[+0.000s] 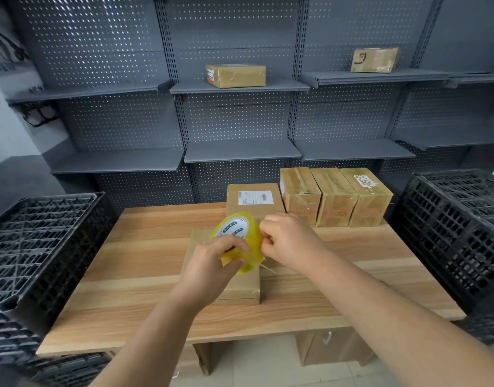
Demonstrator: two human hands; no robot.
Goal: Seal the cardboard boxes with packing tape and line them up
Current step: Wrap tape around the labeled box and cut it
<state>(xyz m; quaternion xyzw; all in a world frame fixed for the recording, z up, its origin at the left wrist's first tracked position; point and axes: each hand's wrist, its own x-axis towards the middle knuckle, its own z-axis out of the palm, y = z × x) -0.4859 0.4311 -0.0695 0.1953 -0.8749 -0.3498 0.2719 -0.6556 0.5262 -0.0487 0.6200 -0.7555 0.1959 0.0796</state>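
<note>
Wooden table (145,247) | grey pegboard shelving (241,153) behind | left hand (212,265) grips tape roll (236,229) | right hand (290,241) pinches it

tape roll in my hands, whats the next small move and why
Probably peel the tape end free and draw out a short strip: the left hand grips the tape roll, the right hand pinches at its edge, and a box lies right beneath them.

Wooden table (145,263), black crate at left (44,241), black crate at right (449,233), grey pegboard shelving (240,152) behind.
</note>
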